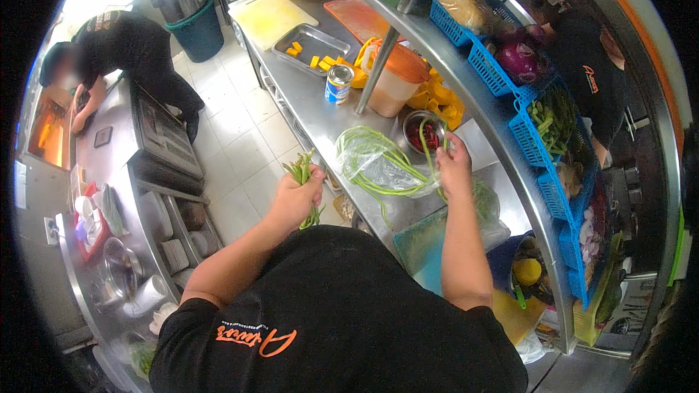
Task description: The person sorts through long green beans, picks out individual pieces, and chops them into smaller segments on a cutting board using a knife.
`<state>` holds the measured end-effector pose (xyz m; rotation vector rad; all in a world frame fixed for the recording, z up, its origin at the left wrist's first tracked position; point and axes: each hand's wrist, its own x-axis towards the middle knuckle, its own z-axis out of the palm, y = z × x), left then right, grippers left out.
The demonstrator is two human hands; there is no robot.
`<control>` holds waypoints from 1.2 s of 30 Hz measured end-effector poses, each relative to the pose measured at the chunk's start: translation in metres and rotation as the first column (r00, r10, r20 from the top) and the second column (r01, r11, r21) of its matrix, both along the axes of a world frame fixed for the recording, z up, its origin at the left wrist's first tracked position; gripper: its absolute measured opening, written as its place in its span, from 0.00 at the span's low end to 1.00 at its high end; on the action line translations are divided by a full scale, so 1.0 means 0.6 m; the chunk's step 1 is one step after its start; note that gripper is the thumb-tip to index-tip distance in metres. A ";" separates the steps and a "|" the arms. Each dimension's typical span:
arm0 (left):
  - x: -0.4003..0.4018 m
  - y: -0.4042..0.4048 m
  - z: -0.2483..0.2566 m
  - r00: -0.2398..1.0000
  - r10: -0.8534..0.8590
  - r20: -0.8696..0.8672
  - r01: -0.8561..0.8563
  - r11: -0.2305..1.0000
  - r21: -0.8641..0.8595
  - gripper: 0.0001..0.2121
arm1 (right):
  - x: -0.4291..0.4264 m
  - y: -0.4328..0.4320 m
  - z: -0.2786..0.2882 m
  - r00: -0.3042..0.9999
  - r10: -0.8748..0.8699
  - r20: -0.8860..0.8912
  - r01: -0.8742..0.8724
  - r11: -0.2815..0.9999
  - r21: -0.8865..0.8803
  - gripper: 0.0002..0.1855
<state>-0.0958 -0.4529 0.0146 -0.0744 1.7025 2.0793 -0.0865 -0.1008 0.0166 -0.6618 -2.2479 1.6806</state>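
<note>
My left hand (299, 192) is closed around a bunch of cut green string beans (300, 168), above the floor beside the steel counter. Over the counter, my right hand (454, 162) has its fingers at a long green string bean (424, 134). More long beans (357, 144) lie coiled in and around a clear plastic bag (407, 177) just left of that hand. Behind it stands a steel bowl (409, 134) with dark red pieces. A teal cutting board (420, 240) lies partly under my right forearm.
The steel counter (322, 120) holds a can (339, 84), an orange-lidded container (396, 79), a tray (284, 46) with squash pieces and cutting boards. Blue baskets (494, 73) of vegetables line the raised shelf at right. At left, another person (131, 49) leans over a second counter.
</note>
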 end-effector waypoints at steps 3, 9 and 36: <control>-0.008 -0.007 -0.008 0.989 -0.121 0.090 0.141 0.952 -0.271 0.07 | -0.001 -0.030 -0.017 0.997 0.013 -0.082 -0.015 1.000 -0.027 0.28; 0.008 0.031 -0.004 0.940 -0.308 -0.146 0.238 0.900 -0.365 0.17 | 0.067 0.003 -0.033 0.942 -0.156 -0.296 0.132 0.986 -0.100 0.18; -0.019 -0.028 0.092 0.944 0.156 -0.290 -0.055 0.943 0.328 0.12 | 0.057 -0.333 0.089 0.755 0.648 -0.098 -0.647 0.761 0.043 0.14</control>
